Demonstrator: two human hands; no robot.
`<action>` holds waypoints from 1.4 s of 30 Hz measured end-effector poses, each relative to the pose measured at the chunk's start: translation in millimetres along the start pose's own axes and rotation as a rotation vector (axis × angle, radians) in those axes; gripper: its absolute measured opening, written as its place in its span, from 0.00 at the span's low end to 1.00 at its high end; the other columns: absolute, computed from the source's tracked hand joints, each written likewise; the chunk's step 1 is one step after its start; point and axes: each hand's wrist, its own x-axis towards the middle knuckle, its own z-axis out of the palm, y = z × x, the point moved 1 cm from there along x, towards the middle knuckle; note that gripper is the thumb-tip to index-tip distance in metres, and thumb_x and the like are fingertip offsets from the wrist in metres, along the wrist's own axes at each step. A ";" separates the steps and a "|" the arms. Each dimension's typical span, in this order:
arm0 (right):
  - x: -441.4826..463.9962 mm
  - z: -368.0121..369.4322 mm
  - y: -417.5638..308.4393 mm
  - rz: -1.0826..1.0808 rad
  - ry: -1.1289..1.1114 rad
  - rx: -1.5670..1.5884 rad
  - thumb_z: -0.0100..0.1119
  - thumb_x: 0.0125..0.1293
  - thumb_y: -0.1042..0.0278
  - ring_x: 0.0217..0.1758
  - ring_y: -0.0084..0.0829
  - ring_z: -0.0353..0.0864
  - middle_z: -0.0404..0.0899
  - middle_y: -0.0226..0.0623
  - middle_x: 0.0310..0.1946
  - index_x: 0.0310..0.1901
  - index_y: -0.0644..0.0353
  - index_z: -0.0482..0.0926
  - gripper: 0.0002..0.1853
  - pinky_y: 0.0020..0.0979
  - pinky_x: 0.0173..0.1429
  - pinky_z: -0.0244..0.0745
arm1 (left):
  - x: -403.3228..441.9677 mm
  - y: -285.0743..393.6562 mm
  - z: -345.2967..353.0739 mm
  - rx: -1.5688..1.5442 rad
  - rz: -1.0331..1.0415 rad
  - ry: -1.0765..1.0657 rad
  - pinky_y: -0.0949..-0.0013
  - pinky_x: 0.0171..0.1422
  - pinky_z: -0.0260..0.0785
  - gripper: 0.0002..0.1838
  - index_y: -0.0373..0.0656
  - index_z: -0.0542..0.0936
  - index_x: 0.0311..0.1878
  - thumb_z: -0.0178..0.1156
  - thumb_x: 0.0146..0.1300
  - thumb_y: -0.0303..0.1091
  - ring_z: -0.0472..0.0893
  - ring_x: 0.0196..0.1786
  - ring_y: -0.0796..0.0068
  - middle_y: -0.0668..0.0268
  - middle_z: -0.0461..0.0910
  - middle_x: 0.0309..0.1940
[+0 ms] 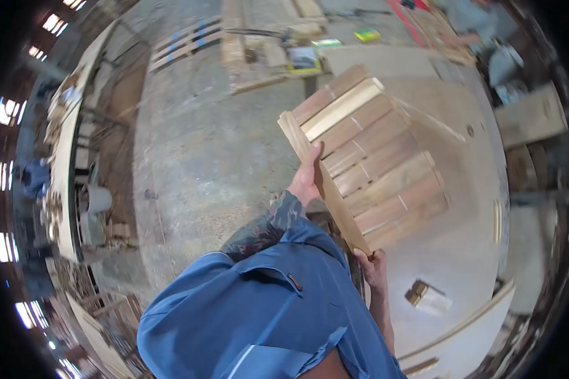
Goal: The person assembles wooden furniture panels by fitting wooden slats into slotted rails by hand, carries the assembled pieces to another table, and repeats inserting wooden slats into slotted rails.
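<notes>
One slatted wooden panel [392,183], of roughly eight reddish and pale slats with a light-brown wooden rail [336,203] along its left edge, extends right from both hands, over the smooth pale desk [471,265]. The left hand [305,182] grasps the rail's middle; the right hand [374,265] grips its near end. One small brown-and-white block [431,298] sits near right. One whitish bucket [98,198] stands left, contents unclear.

Pale bucket [99,199] beside a long bench [68,158] with wood pieces [55,211] on top, a yellow packet [367,35] well apart.
</notes>
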 end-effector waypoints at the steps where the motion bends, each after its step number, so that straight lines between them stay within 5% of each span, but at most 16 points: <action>1: 12.7 5.5 2.2 -0.053 -0.028 -0.061 0.71 0.64 0.58 0.36 0.22 0.81 0.84 0.32 0.32 0.41 0.68 0.84 0.18 0.30 0.41 0.75 | -3.4 11.1 -5.2 -0.036 -0.013 0.025 0.51 0.71 0.68 0.44 0.47 0.65 0.74 0.66 0.63 0.64 0.73 0.68 0.59 0.58 0.74 0.67; 6: 52.8 -11.6 -3.1 -0.193 -0.167 -0.164 0.70 0.62 0.67 0.51 0.27 0.80 0.80 0.44 0.58 0.57 0.68 0.77 0.24 0.31 0.53 0.77 | -16.8 35.2 -36.8 -0.014 0.426 0.019 0.57 0.59 0.76 0.28 0.41 0.76 0.62 0.69 0.65 0.48 0.80 0.54 0.68 0.64 0.80 0.53; 8: 81.5 -61.9 26.6 -0.512 -0.079 -0.277 0.61 0.67 0.61 0.59 0.37 0.77 0.72 0.46 0.67 0.68 0.64 0.71 0.30 0.36 0.64 0.71 | -35.4 55.3 -60.3 -0.005 0.449 0.019 0.61 0.58 0.76 0.27 0.41 0.76 0.61 0.70 0.65 0.47 0.80 0.51 0.72 0.66 0.81 0.51; 11: 137.7 4.8 -11.2 -0.635 -0.195 -0.156 0.60 0.68 0.60 0.60 0.36 0.77 0.73 0.45 0.66 0.68 0.65 0.72 0.29 0.34 0.64 0.72 | -77.1 93.1 -115.2 -0.120 0.649 -0.047 0.65 0.59 0.75 0.30 0.41 0.74 0.63 0.71 0.64 0.47 0.80 0.53 0.74 0.67 0.80 0.52; 17: 271.7 55.1 -150.2 -0.632 -0.114 0.286 0.55 0.74 0.56 0.61 0.31 0.76 0.76 0.39 0.62 0.67 0.65 0.74 0.27 0.30 0.61 0.74 | -119.6 170.2 -231.1 -0.268 0.719 0.063 0.63 0.63 0.74 0.33 0.41 0.73 0.65 0.71 0.64 0.48 0.80 0.56 0.74 0.66 0.81 0.54; 19: 231.9 185.5 -227.6 -0.596 -0.256 -0.666 0.52 0.76 0.54 0.63 0.32 0.74 0.73 0.39 0.65 0.71 0.66 0.69 0.29 0.29 0.66 0.69 | -146.2 205.9 -275.3 -0.386 0.752 0.113 0.63 0.63 0.74 0.32 0.42 0.73 0.65 0.70 0.64 0.49 0.80 0.57 0.73 0.65 0.81 0.56; 24: 269.9 368.5 -273.1 -0.856 -0.397 -0.457 0.57 0.75 0.48 0.67 0.36 0.71 0.73 0.45 0.63 0.73 0.67 0.64 0.36 0.36 0.73 0.62 | -161.4 250.0 -356.9 -0.687 0.816 0.122 0.61 0.68 0.72 0.29 0.41 0.75 0.65 0.67 0.68 0.48 0.80 0.60 0.71 0.64 0.81 0.59; 32: 303.8 665.0 -323.9 -0.843 -0.694 -0.512 0.67 0.64 0.59 0.50 0.30 0.78 0.82 0.40 0.48 0.65 0.62 0.72 0.30 0.32 0.54 0.75 | -197.1 389.8 -524.3 -0.830 0.991 0.423 0.60 0.69 0.71 0.29 0.41 0.75 0.64 0.69 0.66 0.47 0.79 0.61 0.70 0.64 0.81 0.58; 42: 306.6 1042.0 -422.0 -0.868 -1.120 -0.551 0.72 0.60 0.61 0.52 0.31 0.79 0.81 0.43 0.50 0.63 0.68 0.72 0.32 0.32 0.57 0.75 | -284.5 572.3 -714.7 -1.019 1.292 0.687 0.57 0.73 0.67 0.32 0.44 0.75 0.64 0.72 0.63 0.50 0.74 0.66 0.68 0.64 0.77 0.62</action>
